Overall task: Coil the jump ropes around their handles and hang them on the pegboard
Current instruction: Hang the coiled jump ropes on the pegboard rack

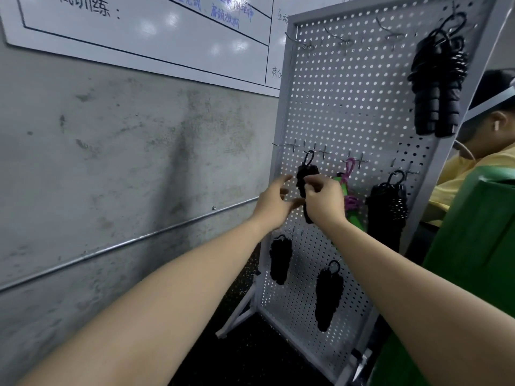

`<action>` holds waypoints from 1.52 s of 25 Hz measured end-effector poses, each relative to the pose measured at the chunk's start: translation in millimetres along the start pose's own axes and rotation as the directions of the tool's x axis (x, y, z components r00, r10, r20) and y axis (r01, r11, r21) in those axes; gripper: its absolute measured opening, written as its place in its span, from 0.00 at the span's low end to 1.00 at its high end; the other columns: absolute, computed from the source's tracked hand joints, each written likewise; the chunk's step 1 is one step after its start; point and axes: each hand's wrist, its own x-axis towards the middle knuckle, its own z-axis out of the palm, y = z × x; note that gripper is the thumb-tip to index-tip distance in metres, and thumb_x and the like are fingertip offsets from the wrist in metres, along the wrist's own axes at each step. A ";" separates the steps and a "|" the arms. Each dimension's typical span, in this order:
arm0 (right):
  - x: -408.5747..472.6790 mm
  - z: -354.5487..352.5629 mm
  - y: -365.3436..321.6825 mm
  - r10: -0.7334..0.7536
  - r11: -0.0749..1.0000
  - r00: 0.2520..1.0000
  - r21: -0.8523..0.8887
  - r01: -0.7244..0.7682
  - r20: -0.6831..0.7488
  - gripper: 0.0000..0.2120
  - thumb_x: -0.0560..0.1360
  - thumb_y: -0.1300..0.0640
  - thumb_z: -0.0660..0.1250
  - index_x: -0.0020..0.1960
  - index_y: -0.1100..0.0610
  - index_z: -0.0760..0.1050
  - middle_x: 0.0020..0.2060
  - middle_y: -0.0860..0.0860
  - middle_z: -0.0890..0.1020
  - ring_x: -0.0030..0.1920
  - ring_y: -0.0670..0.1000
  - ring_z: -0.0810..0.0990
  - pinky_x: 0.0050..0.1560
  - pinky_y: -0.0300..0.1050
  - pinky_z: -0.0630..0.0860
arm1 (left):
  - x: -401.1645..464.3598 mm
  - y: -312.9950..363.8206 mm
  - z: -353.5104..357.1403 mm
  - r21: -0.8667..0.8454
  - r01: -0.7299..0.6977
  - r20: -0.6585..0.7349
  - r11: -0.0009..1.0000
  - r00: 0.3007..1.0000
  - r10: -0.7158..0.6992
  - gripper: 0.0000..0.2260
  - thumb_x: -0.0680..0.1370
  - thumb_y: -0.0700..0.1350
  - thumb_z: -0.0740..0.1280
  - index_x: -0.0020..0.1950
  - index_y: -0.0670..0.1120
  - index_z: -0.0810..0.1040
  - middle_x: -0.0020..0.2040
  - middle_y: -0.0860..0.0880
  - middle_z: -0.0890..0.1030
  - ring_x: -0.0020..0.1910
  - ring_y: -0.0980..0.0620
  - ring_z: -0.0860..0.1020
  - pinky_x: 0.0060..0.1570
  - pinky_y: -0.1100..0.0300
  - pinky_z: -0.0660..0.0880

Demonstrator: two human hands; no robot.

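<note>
A white pegboard (pixel 342 107) stands on the floor ahead. A coiled black jump rope (pixel 302 174) hangs by its loop from a middle-row hook. My right hand (pixel 324 201) pinches this rope near its top with thumb and fingers. My left hand (pixel 274 203) is just left of it, fingers spread and relaxed, holding nothing. Other coiled ropes hang on the board: a black one at top right (pixel 437 84), a green-and-purple one (pixel 349 190) behind my right hand, a black one (pixel 386 210) to its right, and two black ones below (pixel 280 259) (pixel 328 296).
A grey concrete wall with a metal rail (pixel 125 243) and a whiteboard (pixel 139 32) is to the left. A person in a yellow shirt (pixel 479 162) sits behind the pegboard at right. A green object (pixel 473 246) stands at the right edge. Several bare hooks (pixel 341 40) line the top row.
</note>
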 end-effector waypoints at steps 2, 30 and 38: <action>-23.6 3.3 4.2 -0.045 0.999 0.998 0.011 0.045 0.034 0.13 0.81 0.64 0.63 0.62 0.58 0.81 0.54 0.53 0.85 0.45 0.50 0.80 0.46 0.45 0.78 | -24.4 -2.9 -12.2 0.007 -0.005 0.002 1.000 1.000 0.005 0.27 0.79 0.48 0.73 0.77 0.54 0.69 0.63 0.55 0.79 0.61 0.55 0.78 0.63 0.57 0.76; -601.2 130.2 99.7 -0.223 0.973 0.337 0.188 0.133 0.915 0.04 0.78 0.55 0.71 0.52 0.53 0.79 0.48 0.48 0.79 0.50 0.47 0.79 0.54 0.48 0.77 | -627.8 -236.8 -133.6 0.200 0.817 -0.069 0.542 0.563 -0.824 0.31 0.81 0.50 0.71 0.81 0.54 0.62 0.71 0.45 0.74 0.65 0.48 0.76 0.65 0.54 0.74; -635.4 110.0 173.3 0.457 0.719 -0.044 -0.340 0.607 0.888 0.54 0.63 0.30 0.76 0.78 0.53 0.56 0.73 0.54 0.68 0.70 0.59 0.72 0.67 0.58 0.74 | -682.9 -244.1 -79.3 0.623 0.779 0.297 0.070 -0.154 -0.942 0.36 0.84 0.65 0.54 0.84 0.42 0.52 0.84 0.43 0.55 0.81 0.41 0.58 0.74 0.52 0.61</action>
